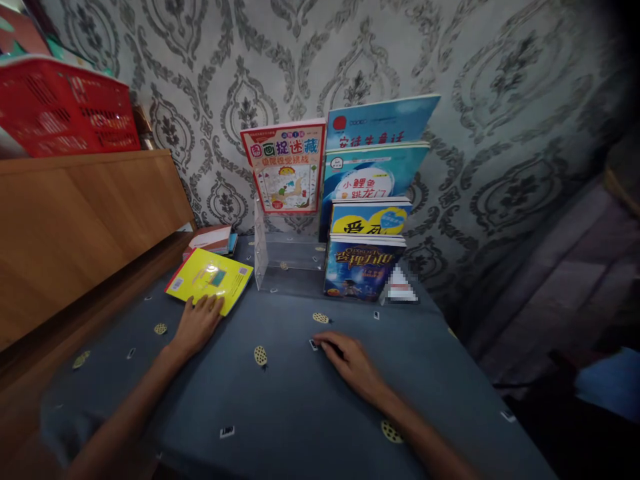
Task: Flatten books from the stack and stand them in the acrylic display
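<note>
A yellow book point(209, 277) with a red spine edge lies back cover up at the left of the cloth. The fingers of my left hand point(200, 325) rest stretched out on its near edge, and nothing shows gripped between them. My right hand point(353, 363) lies on the cloth at centre right, its fingers curled in and the thumb close to the fingertips; no object shows in it. Beyond both hands stands a clear tiered book rack point(290, 280). A red-bordered picture book point(287, 170) stands at its upper left. A dark blue book point(363, 270) stands at the front right.
Behind the dark blue book rise a yellow-and-blue book point(370, 219), a teal book point(375, 172) and a tall blue book point(383, 120). More books point(210, 239) lie beyond the yellow one. A red basket point(65, 110) sits on a wooden cabinet point(90, 213). Patterned grey cloth point(280, 413) covers the table.
</note>
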The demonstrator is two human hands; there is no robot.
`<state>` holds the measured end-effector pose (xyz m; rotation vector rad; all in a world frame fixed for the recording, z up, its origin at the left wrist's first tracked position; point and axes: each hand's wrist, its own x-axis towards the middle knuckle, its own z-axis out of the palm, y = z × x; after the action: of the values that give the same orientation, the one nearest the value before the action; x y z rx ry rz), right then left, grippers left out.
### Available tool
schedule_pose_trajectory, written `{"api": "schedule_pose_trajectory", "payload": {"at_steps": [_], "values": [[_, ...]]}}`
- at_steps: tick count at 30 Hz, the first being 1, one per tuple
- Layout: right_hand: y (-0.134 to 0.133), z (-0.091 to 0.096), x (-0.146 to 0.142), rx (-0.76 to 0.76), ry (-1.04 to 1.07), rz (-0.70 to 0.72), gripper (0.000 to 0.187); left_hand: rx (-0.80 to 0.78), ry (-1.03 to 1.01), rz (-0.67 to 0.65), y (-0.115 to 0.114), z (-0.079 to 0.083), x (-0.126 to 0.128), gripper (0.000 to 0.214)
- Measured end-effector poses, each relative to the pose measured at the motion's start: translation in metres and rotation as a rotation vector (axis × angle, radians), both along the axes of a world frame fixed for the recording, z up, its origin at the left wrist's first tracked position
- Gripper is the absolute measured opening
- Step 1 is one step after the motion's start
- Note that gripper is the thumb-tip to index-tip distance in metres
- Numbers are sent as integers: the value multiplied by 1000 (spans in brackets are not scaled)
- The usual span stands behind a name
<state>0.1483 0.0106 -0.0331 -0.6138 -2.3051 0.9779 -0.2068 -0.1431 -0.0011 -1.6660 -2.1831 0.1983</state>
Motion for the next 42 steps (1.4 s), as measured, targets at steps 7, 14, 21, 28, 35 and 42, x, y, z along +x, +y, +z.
{"api": "schedule_pose_trajectory", "payload": {"at_steps": [7, 14, 21, 28, 35, 42], "values": [[-1, 3, -1, -17, -10, 7, 30, -118, -396, -27, -7, 19, -22, 45], [-2, 3, 0, 15, -20, 0, 30, 114, -424, 397, 35, 13, -91, 61], [-4, 6, 0, 34, -30, 27, 30, 22, -442, 454, 36, -8, -98, 62], [-5, 5, -1, 68, -17, 35, 29, 15, -388, 469, 23, -10, -90, 65], [-4, 2, 0, 103, -14, 47, 28, 57, -402, 514, 8, -14, -76, 69], [-4, 2, 1, 154, -24, 56, 27, 102, -402, 555, -10, -17, -50, 69]]}}
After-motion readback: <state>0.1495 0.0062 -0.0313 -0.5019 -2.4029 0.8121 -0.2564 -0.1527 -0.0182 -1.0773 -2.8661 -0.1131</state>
